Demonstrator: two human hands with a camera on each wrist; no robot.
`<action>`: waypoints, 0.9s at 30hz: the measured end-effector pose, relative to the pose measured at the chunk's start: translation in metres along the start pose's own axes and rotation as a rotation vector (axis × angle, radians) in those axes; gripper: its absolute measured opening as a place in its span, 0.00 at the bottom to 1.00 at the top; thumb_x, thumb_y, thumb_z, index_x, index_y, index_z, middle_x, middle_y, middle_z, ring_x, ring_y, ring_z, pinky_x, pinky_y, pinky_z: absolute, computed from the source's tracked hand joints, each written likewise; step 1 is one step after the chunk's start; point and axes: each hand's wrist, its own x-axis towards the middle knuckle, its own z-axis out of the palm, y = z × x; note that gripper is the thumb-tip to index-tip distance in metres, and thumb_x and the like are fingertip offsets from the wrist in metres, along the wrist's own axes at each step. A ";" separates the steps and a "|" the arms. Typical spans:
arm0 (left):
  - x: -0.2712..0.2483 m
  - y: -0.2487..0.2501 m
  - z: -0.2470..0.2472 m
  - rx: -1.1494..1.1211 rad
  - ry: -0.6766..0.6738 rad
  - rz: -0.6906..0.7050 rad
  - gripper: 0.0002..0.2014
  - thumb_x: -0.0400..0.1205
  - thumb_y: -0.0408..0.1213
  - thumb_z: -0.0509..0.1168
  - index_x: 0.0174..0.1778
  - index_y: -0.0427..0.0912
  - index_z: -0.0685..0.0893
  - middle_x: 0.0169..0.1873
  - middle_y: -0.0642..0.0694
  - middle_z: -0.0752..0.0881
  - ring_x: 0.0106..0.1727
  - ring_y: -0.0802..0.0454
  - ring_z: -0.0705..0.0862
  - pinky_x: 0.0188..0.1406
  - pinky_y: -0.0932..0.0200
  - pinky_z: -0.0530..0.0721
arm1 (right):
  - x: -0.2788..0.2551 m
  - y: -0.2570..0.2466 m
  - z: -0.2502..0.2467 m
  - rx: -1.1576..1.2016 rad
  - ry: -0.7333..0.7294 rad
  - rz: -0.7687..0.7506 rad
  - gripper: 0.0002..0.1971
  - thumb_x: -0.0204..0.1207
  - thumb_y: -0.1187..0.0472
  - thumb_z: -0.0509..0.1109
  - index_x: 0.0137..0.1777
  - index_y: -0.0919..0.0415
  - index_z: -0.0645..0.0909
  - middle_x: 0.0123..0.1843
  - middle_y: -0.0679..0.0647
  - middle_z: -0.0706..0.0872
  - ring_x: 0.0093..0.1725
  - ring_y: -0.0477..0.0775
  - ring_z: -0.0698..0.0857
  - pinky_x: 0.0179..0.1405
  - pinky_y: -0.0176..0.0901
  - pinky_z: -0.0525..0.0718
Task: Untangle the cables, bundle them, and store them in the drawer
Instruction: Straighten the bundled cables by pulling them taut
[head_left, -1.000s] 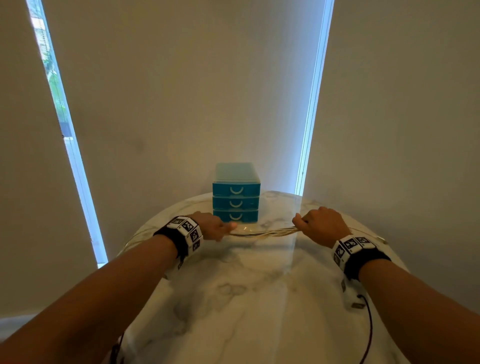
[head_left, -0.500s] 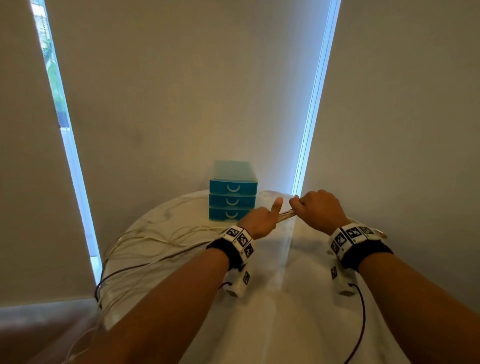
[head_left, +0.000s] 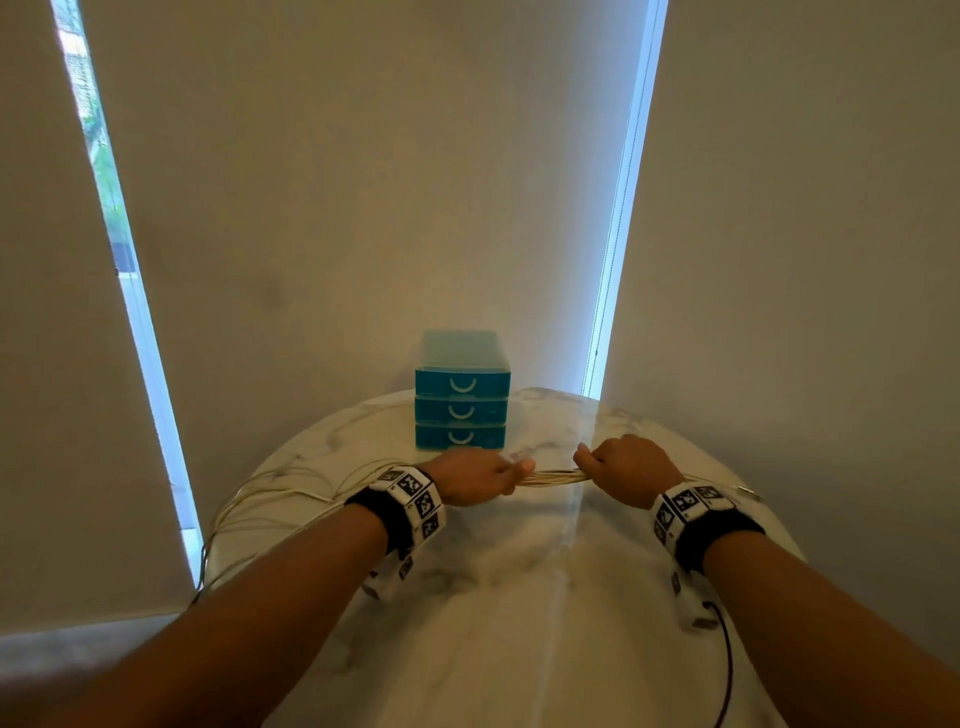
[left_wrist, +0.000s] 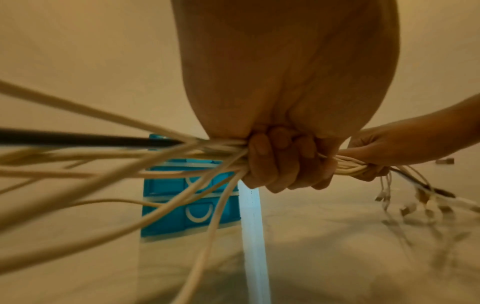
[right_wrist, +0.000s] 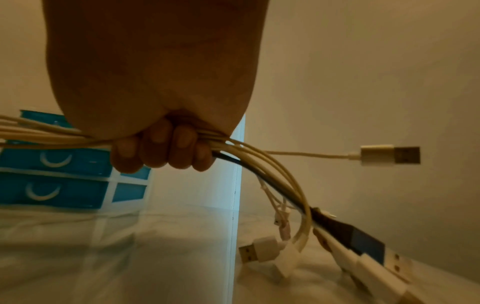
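Note:
A bunch of white cables (head_left: 553, 476) with one black cable (left_wrist: 78, 139) among them stretches between my two hands above the marble table (head_left: 519, 597). My left hand (head_left: 485, 475) (left_wrist: 285, 164) grips the bunch in a fist. My right hand (head_left: 621, 467) (right_wrist: 161, 150) grips it further right, and the USB plugs (right_wrist: 389, 155) fan out beyond that fist. Loose cable lengths (head_left: 270, 501) trail off to the left over the table edge. The blue three-drawer unit (head_left: 461, 410) stands just behind the hands with all drawers closed.
The round table stands against a wall of blinds with two bright window slits (head_left: 618, 218). A dark wire (head_left: 727, 665) hangs from my right wrist camera. The table's rim (head_left: 218, 551) lies close on the left.
My left hand has slid leftward along the bunch, away from the right hand, and its raised thumb has closed down. The right hand has stayed in place.

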 end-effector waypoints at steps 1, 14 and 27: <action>0.001 -0.003 -0.002 0.068 -0.007 -0.011 0.35 0.94 0.66 0.42 0.64 0.46 0.88 0.54 0.49 0.88 0.54 0.48 0.83 0.65 0.50 0.77 | 0.002 -0.003 0.003 -0.044 -0.014 -0.022 0.26 0.95 0.42 0.48 0.52 0.57 0.81 0.37 0.51 0.77 0.47 0.59 0.82 0.53 0.54 0.84; 0.002 -0.033 0.002 0.359 -0.016 -0.069 0.36 0.94 0.65 0.44 0.72 0.42 0.88 0.62 0.40 0.90 0.56 0.44 0.85 0.63 0.48 0.83 | 0.020 -0.062 0.029 0.175 0.069 -0.178 0.22 0.96 0.47 0.53 0.65 0.58 0.87 0.63 0.58 0.87 0.60 0.57 0.85 0.64 0.51 0.84; -0.014 -0.040 -0.030 -0.269 -0.051 -0.057 0.21 0.94 0.57 0.55 0.49 0.45 0.84 0.40 0.47 0.81 0.36 0.51 0.74 0.36 0.59 0.76 | 0.020 -0.122 0.012 0.434 0.229 -0.090 0.45 0.92 0.30 0.40 0.29 0.53 0.86 0.31 0.51 0.89 0.35 0.51 0.88 0.50 0.49 0.87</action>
